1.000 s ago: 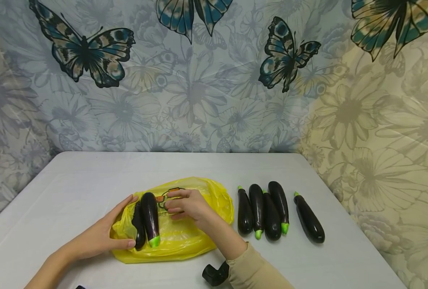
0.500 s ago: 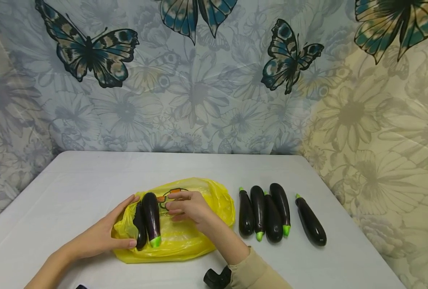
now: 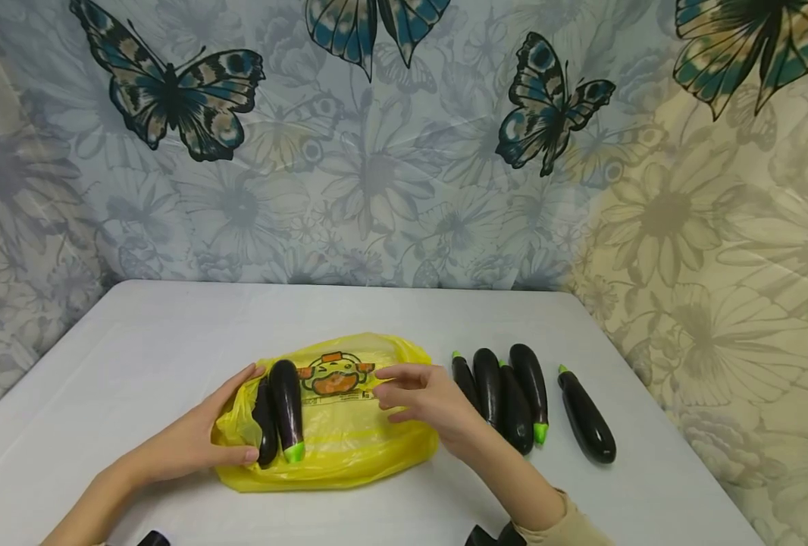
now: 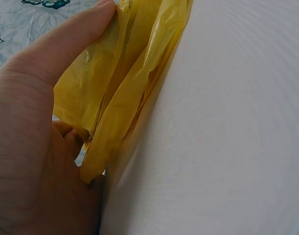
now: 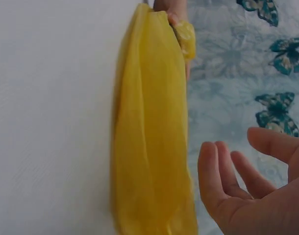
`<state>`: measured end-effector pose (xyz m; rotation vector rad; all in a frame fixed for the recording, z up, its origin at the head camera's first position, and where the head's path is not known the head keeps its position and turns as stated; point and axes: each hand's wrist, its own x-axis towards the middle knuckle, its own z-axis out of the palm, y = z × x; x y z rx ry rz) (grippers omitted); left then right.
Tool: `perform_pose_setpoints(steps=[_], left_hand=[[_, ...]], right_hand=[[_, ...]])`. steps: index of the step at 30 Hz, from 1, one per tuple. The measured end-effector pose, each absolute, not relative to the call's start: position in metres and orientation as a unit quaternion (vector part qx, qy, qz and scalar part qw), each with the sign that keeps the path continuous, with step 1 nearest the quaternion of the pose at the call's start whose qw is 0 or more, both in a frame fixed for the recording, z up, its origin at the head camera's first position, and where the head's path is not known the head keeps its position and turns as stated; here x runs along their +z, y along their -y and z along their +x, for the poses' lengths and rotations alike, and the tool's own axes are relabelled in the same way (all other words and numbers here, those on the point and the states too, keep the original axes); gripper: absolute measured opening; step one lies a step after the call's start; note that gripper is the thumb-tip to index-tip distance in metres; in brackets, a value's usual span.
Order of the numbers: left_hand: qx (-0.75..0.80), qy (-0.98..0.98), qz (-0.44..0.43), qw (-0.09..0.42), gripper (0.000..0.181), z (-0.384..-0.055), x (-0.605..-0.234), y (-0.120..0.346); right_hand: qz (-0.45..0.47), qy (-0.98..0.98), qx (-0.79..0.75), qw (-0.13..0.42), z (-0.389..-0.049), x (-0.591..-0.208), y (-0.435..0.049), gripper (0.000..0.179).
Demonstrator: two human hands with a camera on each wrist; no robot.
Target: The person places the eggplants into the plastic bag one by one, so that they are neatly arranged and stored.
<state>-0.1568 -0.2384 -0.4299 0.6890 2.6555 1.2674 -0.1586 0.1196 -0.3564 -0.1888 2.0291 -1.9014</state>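
Note:
A yellow plastic bag point(image 3: 349, 447) with a cartoon print lies in the middle of the white table. Two dark eggplants show at its left end: one eggplant point(image 3: 286, 406) with a green cap lies over the bag, and a second eggplant point(image 3: 264, 425) sits left of it, partly hidden. My left hand point(image 3: 199, 440) holds the bag's left end, thumb near the second eggplant's lower tip. In the left wrist view, yellow plastic point(image 4: 125, 93) is between thumb and fingers. My right hand point(image 3: 424, 398) hovers over the bag's right part with loosely bent fingers, holding nothing.
Several eggplants point(image 3: 515, 409) stand side by side to the right, partly behind my right forearm. A lone eggplant point(image 3: 587, 415) lies farther right. The white table point(image 3: 192, 326) ends at a wall covering point(image 3: 377, 189) with butterflies. A dark object point(image 3: 486, 537) is cut off at the bottom.
My right hand has moved right, away from the two eggplants, uncovering the bag's print. My left hand, the bag and the eggplants look nearly unchanged.

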Motion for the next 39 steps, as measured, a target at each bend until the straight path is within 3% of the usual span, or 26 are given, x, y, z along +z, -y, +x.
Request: perform_pose_setpoints(steps=[15, 26, 39], left_hand=[[0.412, -0.880, 0.227, 0.058, 0.108, -0.158, -0.432, 0.238], [0.411, -0.880, 0.233, 0.049, 0.109, -0.161, -0.433, 0.240], [0.409, -0.881, 0.232, 0.053, 0.109, -0.161, -0.432, 0.241]], right_hand=[[-0.056, -0.758, -0.629, 0.161, -0.135, -0.345, -0.223, 0.051], [-0.112, -0.797, -0.590, 0.066, -0.147, -0.327, -0.318, 0.035], [-0.093, -0.774, -0.626, 0.022, -0.165, -0.337, -0.390, 0.027]])
